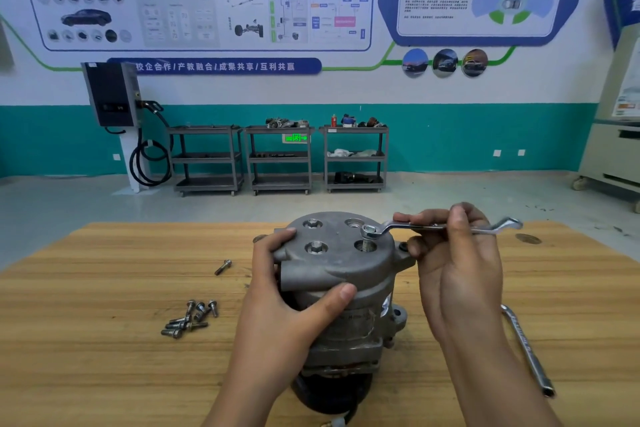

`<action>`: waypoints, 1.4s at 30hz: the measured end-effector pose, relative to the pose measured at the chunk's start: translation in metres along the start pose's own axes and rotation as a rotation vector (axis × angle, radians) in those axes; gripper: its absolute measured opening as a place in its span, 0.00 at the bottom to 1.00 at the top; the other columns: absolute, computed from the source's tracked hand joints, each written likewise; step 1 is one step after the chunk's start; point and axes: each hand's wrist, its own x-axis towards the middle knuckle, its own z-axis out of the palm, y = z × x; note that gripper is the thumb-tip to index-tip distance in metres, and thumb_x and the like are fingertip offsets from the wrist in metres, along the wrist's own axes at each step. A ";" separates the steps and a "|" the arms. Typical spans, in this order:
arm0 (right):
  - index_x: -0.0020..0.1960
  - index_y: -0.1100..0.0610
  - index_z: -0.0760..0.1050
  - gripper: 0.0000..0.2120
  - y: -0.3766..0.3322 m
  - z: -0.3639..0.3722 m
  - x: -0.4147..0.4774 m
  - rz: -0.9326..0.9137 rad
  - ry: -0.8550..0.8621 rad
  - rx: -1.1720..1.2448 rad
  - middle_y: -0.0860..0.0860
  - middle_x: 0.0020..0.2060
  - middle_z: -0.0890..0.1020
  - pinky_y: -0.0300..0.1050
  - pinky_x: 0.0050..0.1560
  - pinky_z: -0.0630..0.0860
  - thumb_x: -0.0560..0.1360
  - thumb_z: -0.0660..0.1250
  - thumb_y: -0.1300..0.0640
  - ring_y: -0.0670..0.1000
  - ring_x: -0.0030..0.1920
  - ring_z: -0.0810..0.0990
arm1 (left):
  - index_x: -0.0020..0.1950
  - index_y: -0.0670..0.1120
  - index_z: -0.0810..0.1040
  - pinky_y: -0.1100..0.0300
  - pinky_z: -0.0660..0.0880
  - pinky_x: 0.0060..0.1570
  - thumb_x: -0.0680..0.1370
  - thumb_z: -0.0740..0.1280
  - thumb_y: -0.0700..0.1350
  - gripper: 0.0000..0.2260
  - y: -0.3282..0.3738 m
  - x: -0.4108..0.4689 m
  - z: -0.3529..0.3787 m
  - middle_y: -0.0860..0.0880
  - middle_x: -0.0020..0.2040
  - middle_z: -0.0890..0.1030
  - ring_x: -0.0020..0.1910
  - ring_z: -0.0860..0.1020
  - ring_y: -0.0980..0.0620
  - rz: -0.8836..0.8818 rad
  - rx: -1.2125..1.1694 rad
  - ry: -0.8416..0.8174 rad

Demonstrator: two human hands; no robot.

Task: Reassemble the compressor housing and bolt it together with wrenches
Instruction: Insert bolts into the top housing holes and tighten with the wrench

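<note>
The grey metal compressor [349, 291] stands upright on the wooden table [104, 288]. My left hand [291, 302] grips its left side just under the end cover, thumb across the front. My right hand [453, 253] holds an offset ring wrench [433, 226] by the shaft. The wrench's ring end sits on a bolt [369, 234] that stands partly raised out of the cover's front right hole. Two bolt heads [316, 247] are seated in the cover's left holes.
Several loose bolts [188, 320] lie in a pile left of the compressor, with one single bolt [223, 267] farther back. A socket wrench [528, 350] lies on the table at the right. Tool carts [280, 159] and a wall charger stand along the far wall.
</note>
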 end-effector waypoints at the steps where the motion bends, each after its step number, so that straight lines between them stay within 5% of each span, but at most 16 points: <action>1: 0.49 0.54 0.66 0.02 0.000 0.000 -0.006 -0.050 -0.021 0.005 0.51 0.33 0.82 0.37 0.30 0.72 0.77 0.56 0.57 0.52 0.40 0.83 | 0.54 0.72 0.65 0.79 0.70 0.36 0.56 0.76 0.58 0.31 0.000 0.000 0.000 0.79 0.51 0.71 0.47 0.75 0.74 -0.003 -0.003 -0.002; 6: 0.54 0.48 0.67 0.05 0.000 0.002 -0.036 -0.351 -0.172 -0.269 0.51 0.47 0.80 0.43 0.42 0.77 0.79 0.58 0.49 0.55 0.51 0.80 | 0.53 0.71 0.66 0.77 0.72 0.37 0.56 0.79 0.60 0.32 0.002 0.000 0.002 0.77 0.51 0.72 0.47 0.76 0.71 -0.013 -0.025 0.004; 12: 0.58 0.54 0.71 0.13 -0.006 0.000 -0.039 -0.557 -0.438 -0.910 0.47 0.55 0.75 0.35 0.59 0.69 0.81 0.53 0.51 0.45 0.59 0.74 | 0.52 0.72 0.66 0.74 0.73 0.37 0.52 0.74 0.62 0.32 0.003 0.002 0.001 0.77 0.47 0.72 0.46 0.77 0.71 -0.045 -0.033 -0.001; 17: 0.55 0.61 0.80 0.13 -0.024 0.010 -0.021 -0.721 -0.652 -1.117 0.52 0.51 0.82 0.36 0.54 0.71 0.76 0.60 0.60 0.48 0.50 0.75 | 0.53 0.70 0.67 0.69 0.75 0.40 0.55 0.78 0.59 0.31 0.000 0.002 0.002 0.68 0.48 0.78 0.45 0.79 0.68 -0.033 -0.069 -0.011; 21: 0.48 0.60 0.83 0.11 -0.023 0.031 -0.005 -0.729 -0.755 -1.200 0.51 0.39 0.81 0.41 0.43 0.70 0.73 0.65 0.56 0.51 0.41 0.73 | 0.52 0.68 0.67 0.73 0.74 0.41 0.52 0.74 0.59 0.31 0.001 0.005 0.002 0.69 0.49 0.77 0.48 0.78 0.69 -0.018 -0.058 -0.034; 25: 0.45 0.56 0.84 0.09 -0.016 0.051 0.009 -0.520 -0.733 -1.273 0.47 0.33 0.75 0.40 0.39 0.64 0.69 0.70 0.53 0.49 0.40 0.68 | 0.48 0.76 0.65 0.77 0.71 0.38 0.54 0.75 0.63 0.28 0.006 0.005 0.001 0.75 0.48 0.74 0.46 0.76 0.72 -0.031 -0.013 -0.025; 30: 0.48 0.52 0.84 0.10 -0.005 0.067 0.026 -0.175 -0.677 -1.354 0.42 0.29 0.70 0.29 0.37 0.62 0.75 0.66 0.49 0.44 0.37 0.69 | 0.53 0.72 0.66 0.69 0.76 0.42 0.53 0.73 0.63 0.31 0.005 0.005 -0.003 0.75 0.49 0.73 0.46 0.78 0.69 -0.043 -0.006 -0.051; 33: 0.44 0.56 0.81 0.14 0.001 0.068 0.032 0.000 -0.581 -1.518 0.52 0.35 0.81 0.44 0.43 0.69 0.78 0.60 0.51 0.53 0.42 0.76 | 0.53 0.72 0.66 0.63 0.77 0.46 0.53 0.73 0.64 0.31 0.003 0.004 -0.005 0.74 0.48 0.73 0.46 0.78 0.68 -0.050 0.001 -0.059; 37: 0.40 0.55 0.75 0.13 -0.002 0.059 0.038 0.202 -0.438 -1.622 0.53 0.41 0.77 0.49 0.48 0.65 0.77 0.55 0.52 0.58 0.49 0.73 | 0.55 0.72 0.65 0.66 0.78 0.44 0.54 0.74 0.65 0.33 0.002 0.004 -0.007 0.74 0.51 0.73 0.47 0.78 0.68 -0.039 0.008 -0.067; 39: 0.44 0.54 0.74 0.12 -0.003 0.050 0.041 0.295 -0.356 -1.577 0.53 0.48 0.73 0.51 0.52 0.65 0.75 0.56 0.48 0.59 0.57 0.70 | 0.56 0.71 0.65 0.67 0.77 0.43 0.54 0.74 0.65 0.33 0.001 0.003 -0.007 0.74 0.52 0.73 0.48 0.78 0.68 -0.042 0.001 -0.072; 42: 0.57 0.55 0.72 0.23 -0.003 0.035 0.037 0.491 -0.257 -1.350 0.53 0.56 0.74 0.57 0.57 0.72 0.70 0.58 0.41 0.58 0.58 0.72 | 0.56 0.71 0.65 0.65 0.77 0.45 0.54 0.74 0.65 0.33 -0.001 0.003 -0.008 0.75 0.52 0.73 0.48 0.77 0.70 -0.043 0.003 -0.072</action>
